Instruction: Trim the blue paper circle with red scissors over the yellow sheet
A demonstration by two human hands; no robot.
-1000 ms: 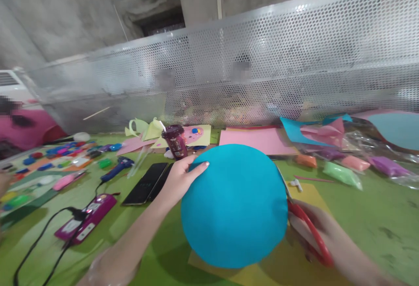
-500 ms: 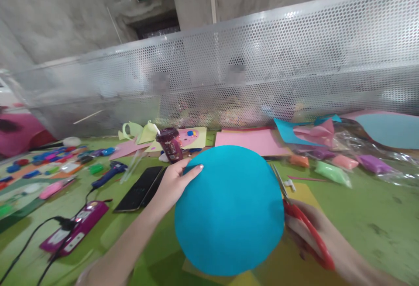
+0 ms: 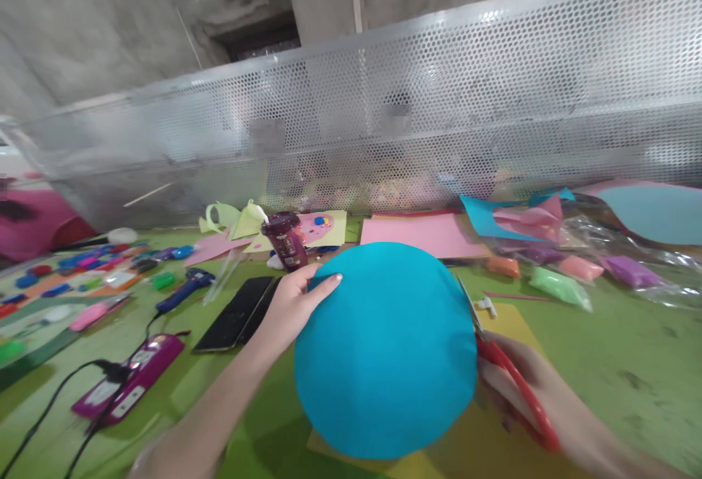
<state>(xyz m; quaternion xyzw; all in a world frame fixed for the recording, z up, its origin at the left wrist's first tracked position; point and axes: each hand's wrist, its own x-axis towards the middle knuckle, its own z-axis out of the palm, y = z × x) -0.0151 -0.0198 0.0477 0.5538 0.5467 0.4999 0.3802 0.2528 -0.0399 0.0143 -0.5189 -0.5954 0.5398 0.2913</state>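
A round sheet of blue paper (image 3: 387, 351) is held up over the table in front of me. My left hand (image 3: 299, 300) pinches its upper left edge, thumb on the near face and the other fingers mostly hidden behind. At the right edge of the paper, my right hand (image 3: 518, 369) grips red-handled scissors (image 3: 515, 384). Their metal blades point up and away alongside the paper's rim; whether they touch it I cannot tell. Beneath the disc lies yellow paper (image 3: 466, 442) on the green tabletop.
Left of me are a phone (image 3: 235, 314), a glue gun (image 3: 186, 289) and a purple power strip (image 3: 131, 384) with cables. A lidded cup (image 3: 285, 240) stands behind my left hand. Pink paper (image 3: 422, 234) and clay packets (image 3: 559, 285) lie farther back, before a perforated metal screen (image 3: 439, 99).
The view has shifted very slightly. Both hands, the blue paper and the scissors keep nearly the same positions.
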